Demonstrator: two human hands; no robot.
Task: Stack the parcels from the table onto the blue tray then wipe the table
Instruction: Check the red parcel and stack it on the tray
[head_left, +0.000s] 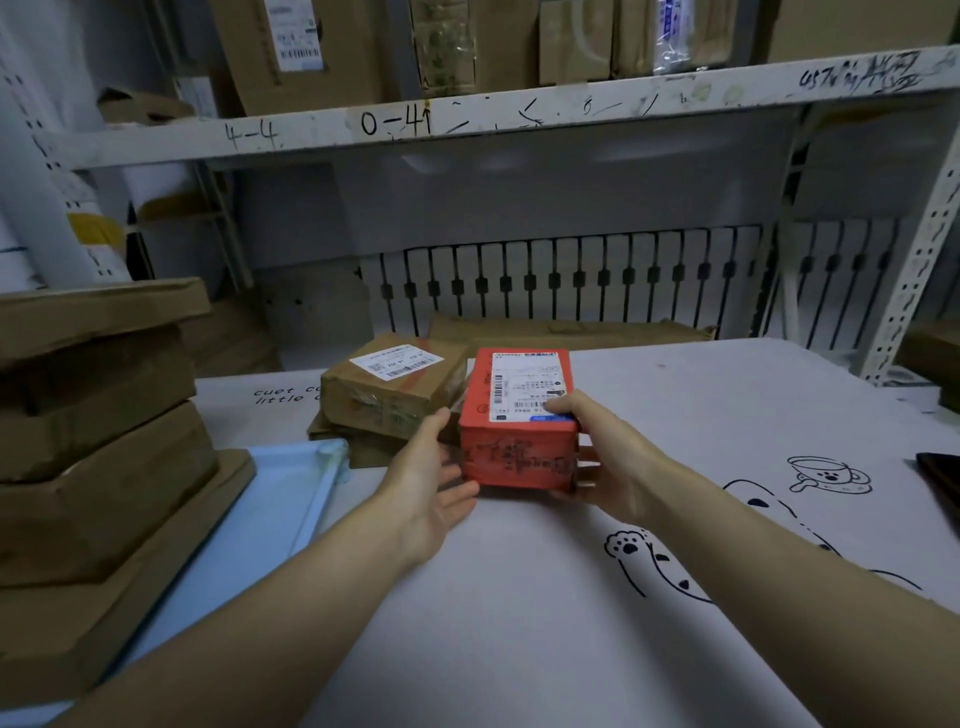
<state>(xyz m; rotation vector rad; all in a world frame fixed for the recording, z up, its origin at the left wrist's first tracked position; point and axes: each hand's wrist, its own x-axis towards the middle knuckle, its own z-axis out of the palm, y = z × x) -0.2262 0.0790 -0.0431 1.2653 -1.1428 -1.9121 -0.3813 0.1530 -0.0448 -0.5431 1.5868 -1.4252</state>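
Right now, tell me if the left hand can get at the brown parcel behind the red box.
Probably yes: the left hand is open beside the red box, and the brown parcel sits just beyond its fingers with nothing between.

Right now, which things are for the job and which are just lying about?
For the job:
red parcel, held by both hands
brown parcels on the table
blue tray
stacked parcels

Just lying about:
black object at the right edge
shelf boxes
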